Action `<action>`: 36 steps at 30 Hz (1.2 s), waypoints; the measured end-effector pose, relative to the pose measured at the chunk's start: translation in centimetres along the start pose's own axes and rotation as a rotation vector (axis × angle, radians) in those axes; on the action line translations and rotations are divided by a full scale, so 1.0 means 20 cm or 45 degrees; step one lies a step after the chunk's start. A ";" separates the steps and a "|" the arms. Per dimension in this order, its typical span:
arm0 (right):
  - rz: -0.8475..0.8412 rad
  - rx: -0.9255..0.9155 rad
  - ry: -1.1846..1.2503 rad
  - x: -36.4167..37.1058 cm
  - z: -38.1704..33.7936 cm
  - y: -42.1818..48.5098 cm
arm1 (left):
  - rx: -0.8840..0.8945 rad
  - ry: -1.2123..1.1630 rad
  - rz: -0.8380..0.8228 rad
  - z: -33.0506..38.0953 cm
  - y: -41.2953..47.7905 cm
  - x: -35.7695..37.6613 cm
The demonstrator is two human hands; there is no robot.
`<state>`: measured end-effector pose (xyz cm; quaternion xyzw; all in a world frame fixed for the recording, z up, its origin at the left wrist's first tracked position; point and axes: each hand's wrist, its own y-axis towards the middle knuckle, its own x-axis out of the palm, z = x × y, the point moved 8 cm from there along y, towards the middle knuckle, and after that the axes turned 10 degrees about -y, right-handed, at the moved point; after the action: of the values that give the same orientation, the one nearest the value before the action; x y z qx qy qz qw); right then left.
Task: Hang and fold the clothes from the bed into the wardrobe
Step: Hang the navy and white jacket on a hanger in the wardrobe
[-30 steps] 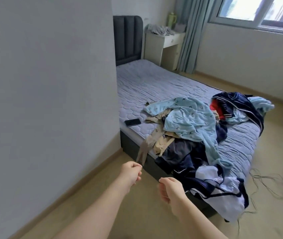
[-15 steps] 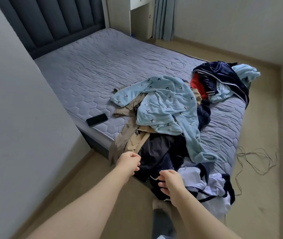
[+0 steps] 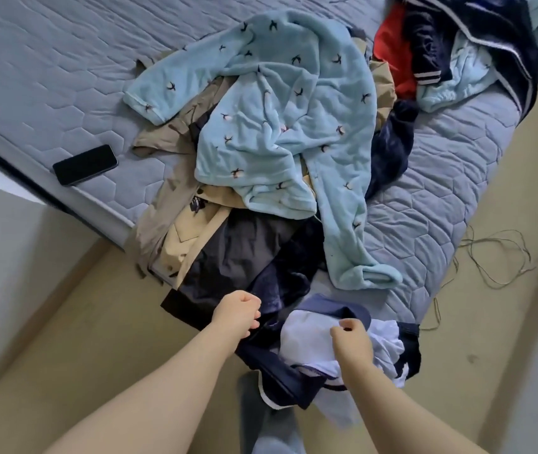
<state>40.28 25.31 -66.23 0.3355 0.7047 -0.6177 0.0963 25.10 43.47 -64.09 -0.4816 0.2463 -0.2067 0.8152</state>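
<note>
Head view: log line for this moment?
left grip: curled, empty, over dark garment | right grip: curled, empty, over white-navy garment | phone on mattress

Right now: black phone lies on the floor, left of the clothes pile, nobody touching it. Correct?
Not quite. The head view shows the black phone on the mattress, near its edge, not the floor. It is left of the clothes pile, untouched.

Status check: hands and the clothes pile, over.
Left hand curled over the dark garment, right hand curled at the white-and-navy garment; grips unclear. Clothes pile unsorted on the bed. Phone lies beside it.
</note>
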 end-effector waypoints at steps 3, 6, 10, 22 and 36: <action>0.155 -0.025 -0.201 -0.07 -0.04 0.19 | -0.042 0.063 0.005 -0.01 0.16 0.10; 0.150 0.030 -0.389 -0.08 -0.03 0.34 | -0.054 0.152 -0.015 -0.01 0.29 0.20; -0.078 0.079 -0.551 0.01 0.01 0.51 | -0.065 0.261 -0.050 -0.01 0.40 0.29; -0.194 -0.438 0.136 0.09 -0.64 0.14 | 0.148 0.392 -0.104 0.33 0.26 0.22; -0.140 -1.117 0.004 -0.47 -1.53 -0.86 | 0.778 0.400 -0.404 1.21 -0.57 -0.15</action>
<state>45.62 50.37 -40.48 0.2257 0.9173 -0.2636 0.1954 36.14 56.46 -43.30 -0.2107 0.2175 -0.4658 0.8315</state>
